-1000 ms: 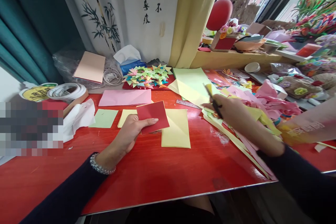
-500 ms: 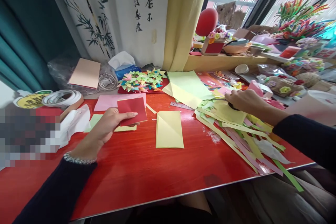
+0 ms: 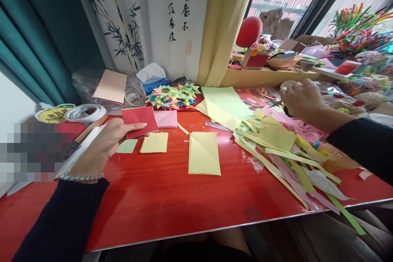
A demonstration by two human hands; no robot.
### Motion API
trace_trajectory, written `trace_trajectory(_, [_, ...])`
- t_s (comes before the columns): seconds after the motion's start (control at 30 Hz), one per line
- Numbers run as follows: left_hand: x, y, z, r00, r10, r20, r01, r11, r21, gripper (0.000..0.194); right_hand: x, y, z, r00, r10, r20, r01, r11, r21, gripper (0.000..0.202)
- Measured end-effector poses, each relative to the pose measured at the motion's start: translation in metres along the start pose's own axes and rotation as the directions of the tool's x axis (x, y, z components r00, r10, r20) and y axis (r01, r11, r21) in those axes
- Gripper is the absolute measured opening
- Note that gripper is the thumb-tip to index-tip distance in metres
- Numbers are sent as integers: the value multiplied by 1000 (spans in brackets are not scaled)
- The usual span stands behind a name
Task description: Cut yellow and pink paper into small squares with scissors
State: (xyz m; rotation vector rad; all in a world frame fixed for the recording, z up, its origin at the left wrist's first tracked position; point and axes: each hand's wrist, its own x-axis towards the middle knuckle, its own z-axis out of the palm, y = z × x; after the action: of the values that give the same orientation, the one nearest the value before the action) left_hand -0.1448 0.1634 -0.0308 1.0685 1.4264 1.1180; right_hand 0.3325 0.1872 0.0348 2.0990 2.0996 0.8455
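The left hand (image 3: 114,136) pinches a red card (image 3: 139,116), thumb across its face, over the left part of the desk (image 3: 159,200), near some small yellow squares (image 3: 154,143). The right hand (image 3: 302,98) curls around a dark tool (image 3: 286,110), mostly hidden, by the heaped paper scraps (image 3: 278,133). Larger yellow sheets (image 3: 204,154) lie stacked between the two hands, nearer the desk's front edge.
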Motion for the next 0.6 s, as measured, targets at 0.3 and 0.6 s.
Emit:
trace_trajectory(0.3, [-22, 5, 31, 985, -28, 172, 36, 998, -42, 25, -67, -101, -38, 864, -285, 414, 189, 947, 259, 16])
trace_trajectory(0.6, [-39, -14, 68, 949, -29, 315, 47, 998, -50, 24, -93, -124, -40, 734, -432, 524, 209, 878, 430, 9])
